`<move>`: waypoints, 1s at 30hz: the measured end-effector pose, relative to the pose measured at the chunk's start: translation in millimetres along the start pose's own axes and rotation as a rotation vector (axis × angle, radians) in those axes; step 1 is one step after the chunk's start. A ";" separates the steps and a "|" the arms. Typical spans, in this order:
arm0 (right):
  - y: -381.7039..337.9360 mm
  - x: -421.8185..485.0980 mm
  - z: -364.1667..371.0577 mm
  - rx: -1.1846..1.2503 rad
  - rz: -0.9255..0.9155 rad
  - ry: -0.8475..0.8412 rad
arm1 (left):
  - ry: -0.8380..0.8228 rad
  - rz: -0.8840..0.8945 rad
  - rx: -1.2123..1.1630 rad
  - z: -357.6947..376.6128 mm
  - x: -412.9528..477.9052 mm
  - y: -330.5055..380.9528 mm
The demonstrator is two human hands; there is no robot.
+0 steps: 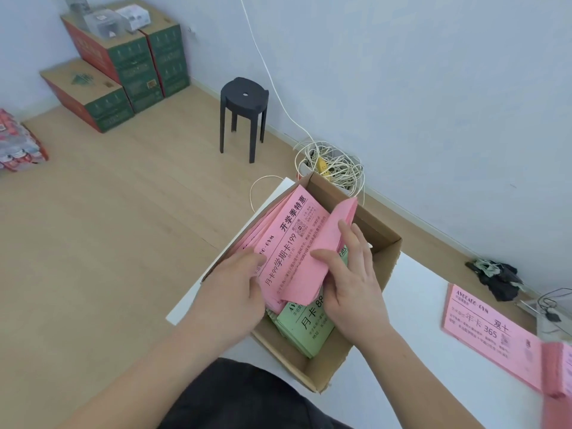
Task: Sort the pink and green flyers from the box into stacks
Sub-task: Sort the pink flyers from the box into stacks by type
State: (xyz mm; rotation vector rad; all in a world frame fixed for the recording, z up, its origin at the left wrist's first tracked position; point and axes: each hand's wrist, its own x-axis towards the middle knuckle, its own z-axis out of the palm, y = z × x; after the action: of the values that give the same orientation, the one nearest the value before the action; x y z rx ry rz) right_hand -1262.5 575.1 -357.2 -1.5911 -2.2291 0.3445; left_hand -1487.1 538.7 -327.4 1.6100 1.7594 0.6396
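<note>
I see a pale blue wall [433, 88], a light wood floor [108, 227], a black stool [244, 116] near the wall, and stacked cartons [123, 63] in the corner.

In the box [334, 366], the green flyers [305, 328] lie mostly hidden under the pink flyers [291, 239] and the right hand [353, 283]. Right of the box, the pink stack [489, 329] blurs and runs off the picture's edge. Far left of the box, a red pack [18, 144] is cropped.
</note>
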 end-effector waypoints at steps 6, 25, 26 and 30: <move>-4.7 1.4 -2.0 -0.051 -0.076 -0.018 | -0.039 -0.130 -0.142 0.5 12.5 3.9; -5.9 -0.3 -5.9 0.012 -0.075 0.016 | -0.131 0.209 -0.250 5.7 -30.1 3.0; -7.1 -0.1 -7.3 0.006 -0.084 0.014 | -0.120 0.139 -0.255 5.1 -26.4 4.0; -8.7 1.1 -9.6 -0.021 -0.083 -0.023 | -0.096 -0.062 -0.249 1.3 -10.8 7.1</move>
State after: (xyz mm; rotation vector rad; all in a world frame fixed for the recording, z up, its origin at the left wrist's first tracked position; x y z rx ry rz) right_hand -1266.0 573.1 -344.8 -1.5068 -2.3150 0.3190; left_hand -1481.2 528.7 -321.5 1.3882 1.5852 0.7094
